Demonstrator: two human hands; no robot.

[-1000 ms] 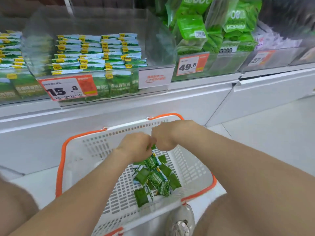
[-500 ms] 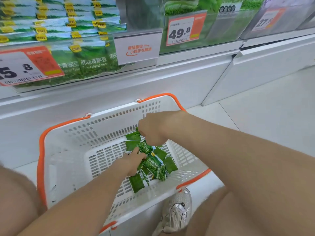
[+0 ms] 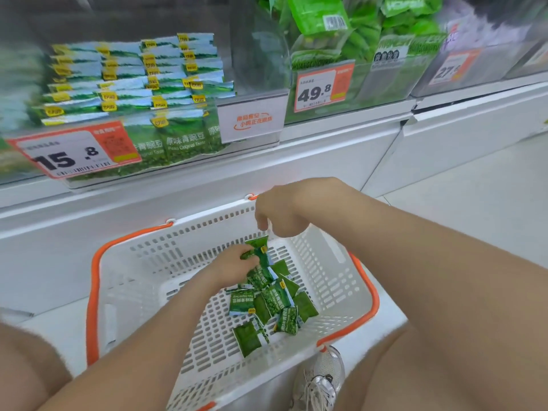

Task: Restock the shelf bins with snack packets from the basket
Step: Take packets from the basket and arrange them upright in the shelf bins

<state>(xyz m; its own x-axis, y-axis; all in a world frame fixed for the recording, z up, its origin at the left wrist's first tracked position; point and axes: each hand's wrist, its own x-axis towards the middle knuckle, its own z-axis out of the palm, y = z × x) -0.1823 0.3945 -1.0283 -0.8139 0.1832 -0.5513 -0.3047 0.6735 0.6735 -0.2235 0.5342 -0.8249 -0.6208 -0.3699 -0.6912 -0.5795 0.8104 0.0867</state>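
Shelf bin (image 3: pixel 178 137): above basket, part stocked.
Basket (image 3: pixel 142 262): pea packets (image 3: pixel 271 301) heaped mid-floor.
Right hand (image 3: pixel 284 215): over basket's far wall, pinching top packet (image 3: pixel 257 243) by its edge.
Left hand (image 3: pixel 231 265): inside basket, clutching pea packets.
Risk: thin pinch, top packet could slip back in.

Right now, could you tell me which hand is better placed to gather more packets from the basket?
Left, probably: the left hand is down inside the basket, fingers gripping a packet beside the loose packets, while the right hand hangs higher near the far rim.
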